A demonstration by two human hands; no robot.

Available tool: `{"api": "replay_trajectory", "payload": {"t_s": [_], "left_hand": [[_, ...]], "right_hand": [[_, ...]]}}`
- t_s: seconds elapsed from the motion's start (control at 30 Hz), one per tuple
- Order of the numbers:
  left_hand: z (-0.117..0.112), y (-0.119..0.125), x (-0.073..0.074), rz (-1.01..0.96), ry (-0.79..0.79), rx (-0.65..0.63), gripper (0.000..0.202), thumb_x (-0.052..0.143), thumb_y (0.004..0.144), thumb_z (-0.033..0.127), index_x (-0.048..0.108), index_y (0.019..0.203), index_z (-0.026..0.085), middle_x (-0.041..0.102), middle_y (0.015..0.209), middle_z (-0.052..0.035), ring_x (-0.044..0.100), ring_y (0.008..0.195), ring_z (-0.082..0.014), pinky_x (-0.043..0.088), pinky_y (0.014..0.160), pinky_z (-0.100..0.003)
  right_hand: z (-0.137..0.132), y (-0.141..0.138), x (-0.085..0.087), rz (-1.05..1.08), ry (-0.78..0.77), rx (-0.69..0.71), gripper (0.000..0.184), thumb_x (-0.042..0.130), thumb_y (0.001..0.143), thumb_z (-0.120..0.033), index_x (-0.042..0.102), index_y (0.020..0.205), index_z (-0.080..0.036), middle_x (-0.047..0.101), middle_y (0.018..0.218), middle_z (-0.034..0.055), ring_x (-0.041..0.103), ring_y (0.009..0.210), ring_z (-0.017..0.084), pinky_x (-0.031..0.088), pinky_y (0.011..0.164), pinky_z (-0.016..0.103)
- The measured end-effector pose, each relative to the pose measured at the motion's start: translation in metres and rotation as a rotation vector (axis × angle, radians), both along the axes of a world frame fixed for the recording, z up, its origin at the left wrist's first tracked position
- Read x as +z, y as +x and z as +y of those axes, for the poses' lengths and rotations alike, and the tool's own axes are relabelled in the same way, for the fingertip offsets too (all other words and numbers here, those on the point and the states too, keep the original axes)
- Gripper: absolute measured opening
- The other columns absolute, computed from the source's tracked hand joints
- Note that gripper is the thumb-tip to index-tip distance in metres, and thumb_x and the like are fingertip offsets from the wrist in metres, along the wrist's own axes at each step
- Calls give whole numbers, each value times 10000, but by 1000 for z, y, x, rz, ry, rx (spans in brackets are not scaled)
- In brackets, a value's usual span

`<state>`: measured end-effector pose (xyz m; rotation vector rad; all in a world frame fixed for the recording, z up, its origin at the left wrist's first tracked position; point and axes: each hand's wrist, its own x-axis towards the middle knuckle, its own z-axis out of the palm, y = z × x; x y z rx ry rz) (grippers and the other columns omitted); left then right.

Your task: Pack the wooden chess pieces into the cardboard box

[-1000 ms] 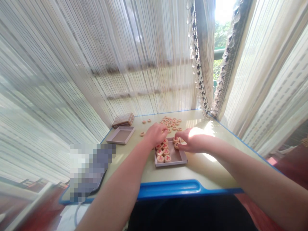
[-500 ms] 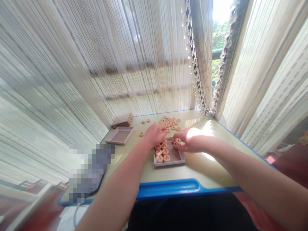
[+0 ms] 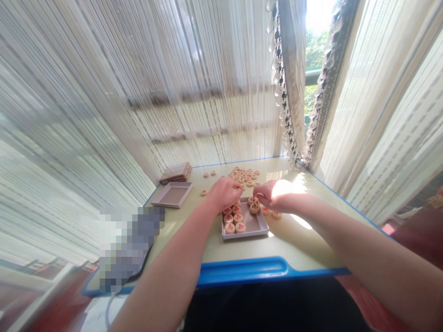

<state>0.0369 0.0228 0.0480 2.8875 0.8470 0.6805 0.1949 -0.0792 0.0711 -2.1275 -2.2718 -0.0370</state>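
Observation:
A shallow grey tray (image 3: 258,227) lies on the table in front of me with several round wooden chess pieces (image 3: 234,221) marked in red along its left side, and two more (image 3: 254,205) near its far edge. My left hand (image 3: 224,192) hovers over the tray's far left corner, fingers curled; what they hold is hidden. My right hand (image 3: 277,194) is just past the tray's far right corner, fingers bent in a pinch. Two pieces (image 3: 276,214) lie on the table under that wrist. A loose heap of pieces (image 3: 245,175) sits beyond both hands.
A second grey tray (image 3: 173,194) and a brown patterned box (image 3: 177,172) stand at the far left of the pale table with its blue rim (image 3: 242,271). A blurred-out object (image 3: 128,244) lies at the near left. Striped curtains close in behind and on both sides.
My right hand has lifted off the tray and drawn back toward the heap, leaving two pieces in the tray and two on the table beside it. My left hand has barely moved.

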Motion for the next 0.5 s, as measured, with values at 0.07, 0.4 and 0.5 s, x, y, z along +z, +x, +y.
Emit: {"api": "replay_trajectory", "payload": {"t_s": [0.07,0.4,0.5], "left_hand": [[0,0,0,-2,0,10,286,442,753,217,713,839,190,697,846,-34,601,821,-171,446,813,-280],[-2,0,2,-17,-51,57,342,341,844,276,653,959,196,675,944,-30,587,875,-176,431,799,-274],[-3,0,3,-38,-67,69,367,292,875,295,639,935,194,671,913,-29,585,840,-163,421,776,-258]], "right_hand": [[2,2,-2,10,4,-6,302,370,801,-316,652,873,-240,655,766,48,561,645,174,304,485,242],[40,54,-44,74,297,-82,449,410,770,-227,528,1203,-201,621,939,87,559,759,193,408,646,265],[47,59,-56,79,330,-32,446,418,776,-220,535,1206,-216,592,1013,89,528,845,209,417,746,293]]}}
